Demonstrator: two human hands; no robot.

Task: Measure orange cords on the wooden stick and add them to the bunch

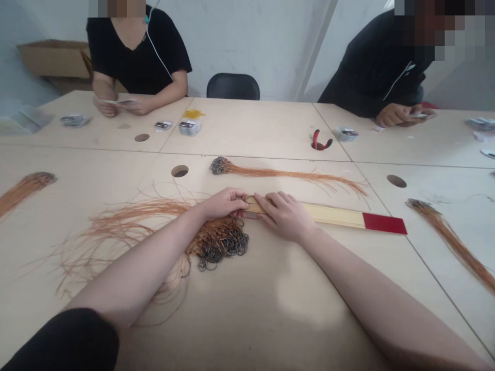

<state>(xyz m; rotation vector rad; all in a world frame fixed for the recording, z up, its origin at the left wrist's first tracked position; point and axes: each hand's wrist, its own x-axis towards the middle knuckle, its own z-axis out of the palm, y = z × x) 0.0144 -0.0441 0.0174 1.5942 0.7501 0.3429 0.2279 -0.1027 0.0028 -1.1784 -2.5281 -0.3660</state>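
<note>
Now the person's right hand (284, 216) lay arched across a wooden strip (332, 215), fingers curled over its top, while the left hand (224, 203) sat curled at the strip's near end, fingertips at or just against it. The right hand looked closed on the strip; whether the left gripped it, or pinched any line there, could not be told. The strip lay flat on the pale table (251, 330), just beyond a tangle of dark hooks (220, 242) trailing orange lines (127, 242). Its far end was red (384, 223). Both forearms angled inward from the near edge, wrists low, the left sleeve (58, 342) black. Such work seemed best done with the strip pressed flat and the hands close together, so that nothing skidded. A straightened bundle of hooks and lines (286, 173) lay beyond. Across the table, a co-worker's hands (116, 105) held a card, and another's (402, 114) worked near red-handled pliers (320, 140).
</note>
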